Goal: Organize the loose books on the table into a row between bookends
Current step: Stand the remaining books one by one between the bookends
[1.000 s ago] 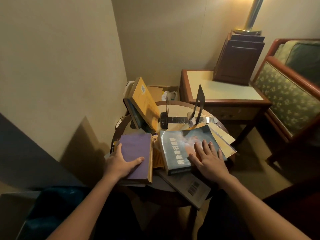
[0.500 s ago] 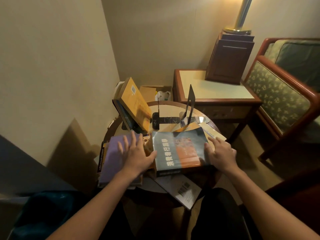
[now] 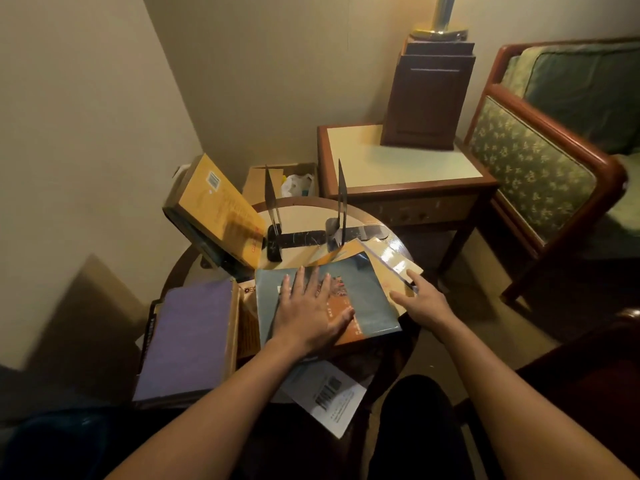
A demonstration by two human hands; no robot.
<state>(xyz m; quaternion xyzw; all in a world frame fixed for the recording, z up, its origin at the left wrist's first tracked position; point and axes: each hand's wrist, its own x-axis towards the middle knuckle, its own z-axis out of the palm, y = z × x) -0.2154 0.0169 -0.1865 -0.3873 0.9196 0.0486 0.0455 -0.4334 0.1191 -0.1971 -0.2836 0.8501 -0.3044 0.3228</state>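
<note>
The left hand [image 3: 311, 317] has moved from the purple book [image 3: 187, 341] onto the blue book [image 3: 367, 296] and lies flat there, fingers straight, grasping nothing. On the round table [image 3: 301, 206] the purple book lies at the left and the blue book in the middle. Behind, a yellow book [image 3: 221, 213] leans left of two upright bookends [image 3: 341, 202]. The right hand [image 3: 422, 301] touches the blue book's right edge with loose fingers and holds nothing.

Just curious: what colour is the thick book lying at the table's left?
The thick book is purple; head view.
</note>
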